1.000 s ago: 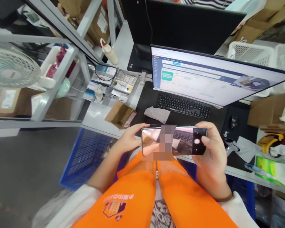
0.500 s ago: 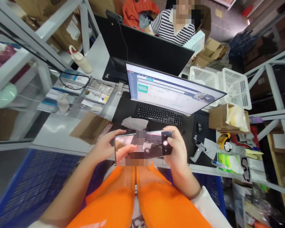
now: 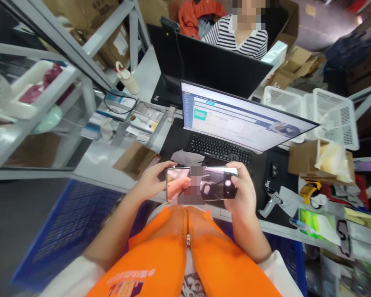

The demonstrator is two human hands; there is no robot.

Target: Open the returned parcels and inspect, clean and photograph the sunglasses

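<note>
A smartphone (image 3: 214,185) is held sideways above the desk's front edge, its screen facing me. A camera-like display with a round white button shows at its right end. My left hand (image 3: 153,181) grips the left end, index finger along the upper edge; part of its hold is hard to make out against the screen picture. Around the right end my right hand (image 3: 243,187) is closed, with the thumb by the round button and fingers along the top edge. Just beyond the phone lie a crumpled grey-white wrapper (image 3: 188,158) and a black keyboard (image 3: 219,148).
A lit monitor (image 3: 231,115) stands behind the keyboard. To the right are a mouse (image 3: 274,168), a handheld scanner (image 3: 270,202), a cardboard box (image 3: 301,159) and white baskets (image 3: 335,115). An open carton (image 3: 136,161) sits left. Across the desk is a person in stripes (image 3: 244,39).
The view has shifted, so the desk and its things appear further right. Both hands still hold the phone, which now looks more level and slightly higher against my orange vest.
</note>
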